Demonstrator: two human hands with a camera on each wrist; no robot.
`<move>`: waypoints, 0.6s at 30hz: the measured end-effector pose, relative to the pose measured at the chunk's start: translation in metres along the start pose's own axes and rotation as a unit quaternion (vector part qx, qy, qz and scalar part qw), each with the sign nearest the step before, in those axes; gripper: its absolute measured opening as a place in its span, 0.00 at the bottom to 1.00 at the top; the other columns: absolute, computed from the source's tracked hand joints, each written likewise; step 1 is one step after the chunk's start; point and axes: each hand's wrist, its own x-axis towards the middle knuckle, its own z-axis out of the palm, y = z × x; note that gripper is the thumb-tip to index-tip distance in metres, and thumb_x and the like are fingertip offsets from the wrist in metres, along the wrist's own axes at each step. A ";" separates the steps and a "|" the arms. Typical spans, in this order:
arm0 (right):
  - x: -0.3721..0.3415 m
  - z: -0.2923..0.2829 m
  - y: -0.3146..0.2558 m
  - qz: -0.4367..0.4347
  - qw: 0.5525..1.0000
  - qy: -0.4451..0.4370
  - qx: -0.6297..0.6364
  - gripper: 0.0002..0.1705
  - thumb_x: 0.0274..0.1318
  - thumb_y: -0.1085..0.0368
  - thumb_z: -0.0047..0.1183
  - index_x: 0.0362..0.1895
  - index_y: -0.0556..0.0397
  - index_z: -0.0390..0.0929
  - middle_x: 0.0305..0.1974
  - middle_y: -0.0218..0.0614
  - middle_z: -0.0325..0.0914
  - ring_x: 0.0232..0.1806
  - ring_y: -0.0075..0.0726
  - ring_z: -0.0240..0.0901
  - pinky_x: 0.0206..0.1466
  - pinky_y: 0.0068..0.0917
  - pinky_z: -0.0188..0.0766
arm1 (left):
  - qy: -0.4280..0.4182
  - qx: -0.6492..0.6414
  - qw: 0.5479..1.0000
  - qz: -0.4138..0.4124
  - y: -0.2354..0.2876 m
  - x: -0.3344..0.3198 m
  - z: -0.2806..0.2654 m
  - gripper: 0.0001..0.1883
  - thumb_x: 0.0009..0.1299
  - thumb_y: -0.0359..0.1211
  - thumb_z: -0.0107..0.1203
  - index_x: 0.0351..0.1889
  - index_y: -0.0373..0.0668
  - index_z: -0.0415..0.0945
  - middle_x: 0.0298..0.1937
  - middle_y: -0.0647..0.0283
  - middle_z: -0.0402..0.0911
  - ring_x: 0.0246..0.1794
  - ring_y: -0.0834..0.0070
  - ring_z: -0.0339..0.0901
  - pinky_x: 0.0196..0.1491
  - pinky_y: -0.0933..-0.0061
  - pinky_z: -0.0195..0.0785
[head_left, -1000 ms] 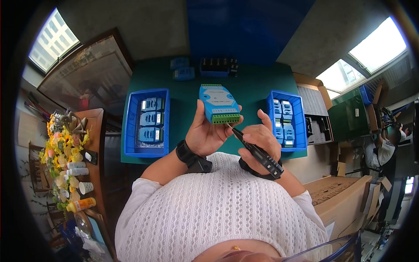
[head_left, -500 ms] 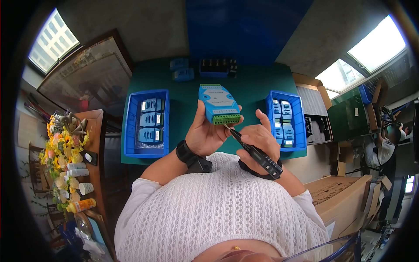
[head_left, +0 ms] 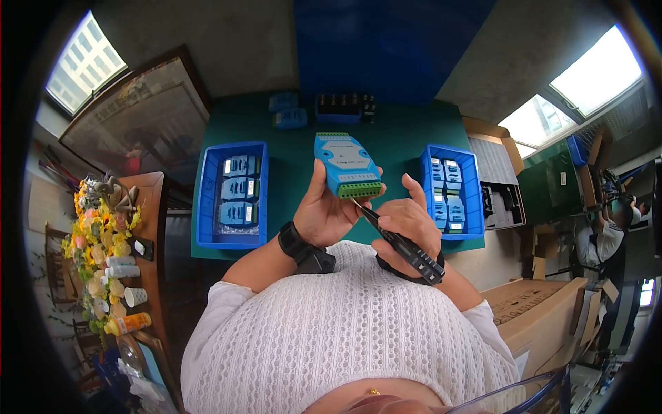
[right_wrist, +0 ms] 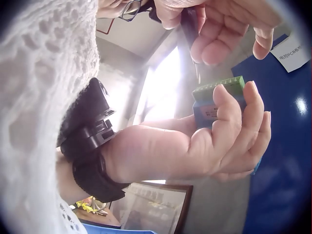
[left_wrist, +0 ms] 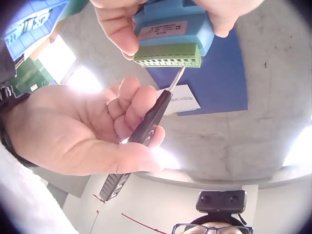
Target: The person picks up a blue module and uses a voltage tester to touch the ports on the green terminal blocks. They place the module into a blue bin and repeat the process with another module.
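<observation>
My left hand (head_left: 324, 210) grips a blue module (head_left: 345, 155) from beneath, its fingers curled round the sides. A green terminal block (head_left: 360, 190) runs along the module's near end. Between thumb and fingers, my right hand (head_left: 412, 224) pinches a black screwdriver (head_left: 407, 250). In the left wrist view the screwdriver's metal tip (left_wrist: 178, 78) meets the lower edge of the green block (left_wrist: 168, 54), near one end of its row of openings. The right wrist view shows the tip (right_wrist: 198, 73) close to the block (right_wrist: 219, 85); contact cannot be told there.
Blue bins (head_left: 200, 200) (head_left: 472, 200) of modules stand left and right on the green table (head_left: 400, 124). At the back lie more blue modules (head_left: 289, 118) and a blue holder with black parts (head_left: 338, 109). An open cardboard box (head_left: 514, 148) is beyond the right bin.
The screwdriver and right hand have shifted slightly left along the green terminal block. The module has tilted very slightly in the left hand, which keeps its grip.
</observation>
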 end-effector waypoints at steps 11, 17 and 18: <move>-0.001 0.001 -0.002 0.001 1.000 -0.003 0.001 0.19 0.40 0.63 0.64 0.38 0.50 0.72 0.31 0.36 0.77 0.35 0.37 0.76 0.63 0.53 0.48 | -0.017 0.012 1.000 0.004 -0.001 -0.001 -0.002 0.37 0.65 0.62 0.33 0.65 0.47 0.51 0.60 0.49 0.62 0.56 0.56 0.67 0.48 0.64 0.72; 0.000 0.002 -0.002 -0.001 1.000 -0.016 -0.019 0.19 0.40 0.63 0.64 0.38 0.50 0.72 0.32 0.37 0.77 0.35 0.37 0.76 0.64 0.52 0.47 | 0.031 0.069 0.997 0.015 -0.004 -0.002 0.006 0.37 0.65 0.61 0.35 0.64 0.47 0.52 0.60 0.50 0.62 0.55 0.57 0.68 0.46 0.66 0.72; 0.000 0.002 -0.003 -0.001 1.000 -0.018 -0.021 0.19 0.40 0.63 0.64 0.38 0.51 0.72 0.32 0.37 0.77 0.35 0.37 0.76 0.64 0.51 0.47 | 0.026 0.070 0.997 0.015 -0.002 -0.003 0.006 0.36 0.65 0.61 0.37 0.64 0.47 0.53 0.60 0.49 0.62 0.54 0.57 0.68 0.46 0.66 0.72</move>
